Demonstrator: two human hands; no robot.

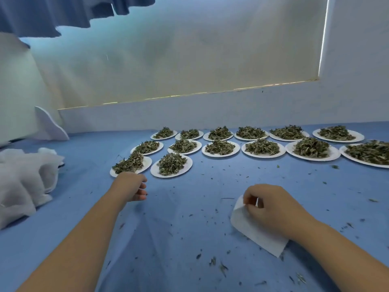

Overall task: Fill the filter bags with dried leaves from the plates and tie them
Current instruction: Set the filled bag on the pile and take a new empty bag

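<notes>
The white filter bag (pixel 255 232) lay on the blue cloth (pixel 179 207) at about 4 o'clock, its upper edge pinched between the thumb and fingers of the right hand (pixel 271 207). At 9 o'clock from it the left hand (pixel 131 186) hovered with fingers curled under; whether it held anything could not be told. Just beyond, at 12 o'clock, sat the nearest plate (pixel 146 165) of dried leaves (pixel 128 163), with more plates (pixel 221 154) ranged toward 2 o'clock. A heap of white bags (pixel 23 182) lay at 9 o'clock.
</notes>
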